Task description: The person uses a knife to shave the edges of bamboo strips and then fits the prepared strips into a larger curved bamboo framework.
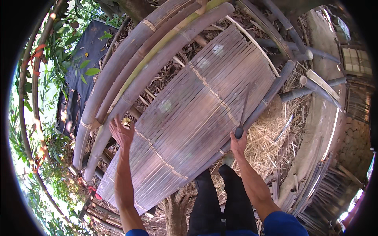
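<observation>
Right hand (pixel 238 142): fist closed round the handle of a long thin blade (pixel 244 108), at the near right edge of the woven bamboo panel (pixel 197 114). Blade runs up and away from the hand, lying over the slats close to that edge, roughly along the dark pole (pixel 271 92) under the panel's right side.

Left hand (pixel 121 131): fingers spread, palm pressed flat on the panel's left edge, nothing pinched.

Panel sits between both hands, long axis running from near-left to far-right; slats follow that axis, pale cross-ties cut across it. Right hand is the one nearer the blade's working line; left only braces.

Outward: thick bamboo culms (pixel 134 74) lie along the panel's left edge, straw (pixel 271 137) on the ground to the right, cut poles (pixel 315 88) beyond. Person's dark trouser legs (pixel 220 196) are below the panel's near edge.
</observation>
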Action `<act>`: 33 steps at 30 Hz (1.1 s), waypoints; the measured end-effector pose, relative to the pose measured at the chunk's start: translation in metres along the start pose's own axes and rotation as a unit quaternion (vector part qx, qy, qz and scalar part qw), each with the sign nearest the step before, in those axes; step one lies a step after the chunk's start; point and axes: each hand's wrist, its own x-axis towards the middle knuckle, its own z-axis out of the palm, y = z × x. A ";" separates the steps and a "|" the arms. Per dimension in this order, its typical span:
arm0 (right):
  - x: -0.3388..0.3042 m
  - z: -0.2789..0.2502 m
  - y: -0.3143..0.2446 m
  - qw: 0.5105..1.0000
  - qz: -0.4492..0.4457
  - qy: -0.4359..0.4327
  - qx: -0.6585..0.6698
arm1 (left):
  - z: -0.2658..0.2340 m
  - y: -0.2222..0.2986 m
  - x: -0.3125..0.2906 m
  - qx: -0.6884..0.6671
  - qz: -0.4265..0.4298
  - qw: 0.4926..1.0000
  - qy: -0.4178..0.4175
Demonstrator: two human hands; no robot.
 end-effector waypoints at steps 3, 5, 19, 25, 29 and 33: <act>0.002 -0.019 0.007 0.998 -0.016 -0.026 -0.061 | 0.002 0.006 0.037 0.004 0.014 1.000 0.027; 0.010 -0.014 0.016 0.999 -0.020 -0.023 -0.024 | 0.001 0.012 0.047 -0.008 0.018 1.000 0.021; 0.028 -0.036 0.011 0.989 0.052 -0.063 0.127 | 0.036 -0.023 0.080 0.012 0.026 0.992 -0.122; 0.005 -0.071 0.025 0.993 0.067 -0.079 0.057 | 0.016 0.018 0.083 0.058 -0.006 0.976 -0.209; -0.005 -0.099 0.027 0.993 0.055 -0.075 0.070 | -0.037 0.044 0.062 0.024 0.014 0.989 -0.145; -0.020 -0.129 -0.034 0.997 -0.049 -0.058 -0.019 | -0.140 0.056 0.034 0.058 0.034 0.993 -0.092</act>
